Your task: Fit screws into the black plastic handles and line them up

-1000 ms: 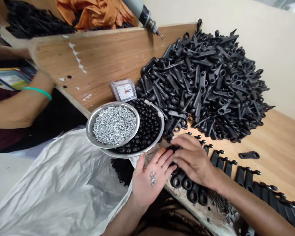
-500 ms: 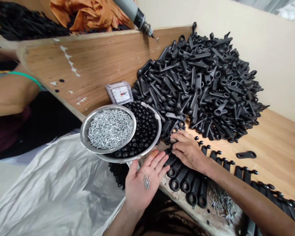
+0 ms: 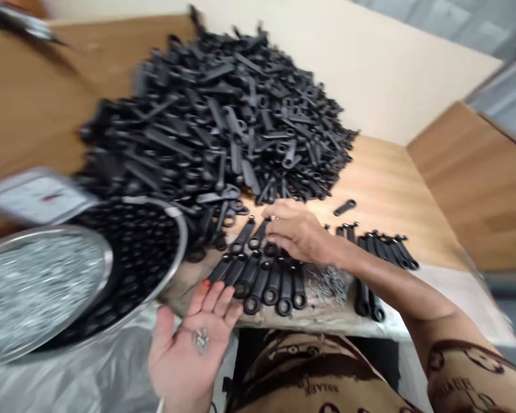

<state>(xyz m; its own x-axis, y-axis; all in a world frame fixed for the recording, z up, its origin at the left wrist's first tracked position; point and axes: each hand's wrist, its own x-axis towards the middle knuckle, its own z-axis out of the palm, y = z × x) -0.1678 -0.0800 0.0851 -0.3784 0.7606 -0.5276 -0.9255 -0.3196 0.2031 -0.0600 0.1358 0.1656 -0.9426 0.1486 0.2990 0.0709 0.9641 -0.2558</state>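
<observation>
Hands apart: the left hand [image 3: 189,353] lies open, palm up, with small screws [image 3: 200,340] on it; the right hand [image 3: 296,232] curls over black plastic handles [image 3: 258,287] (gripping one? cannot tell).

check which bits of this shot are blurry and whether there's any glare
Head view: motion blur smears the steel dish and the small clock at the left edge, and the black pile looks soft; the right hand and left hand are clearer; light is soft, with only a sheen on the dish's rim.
</observation>
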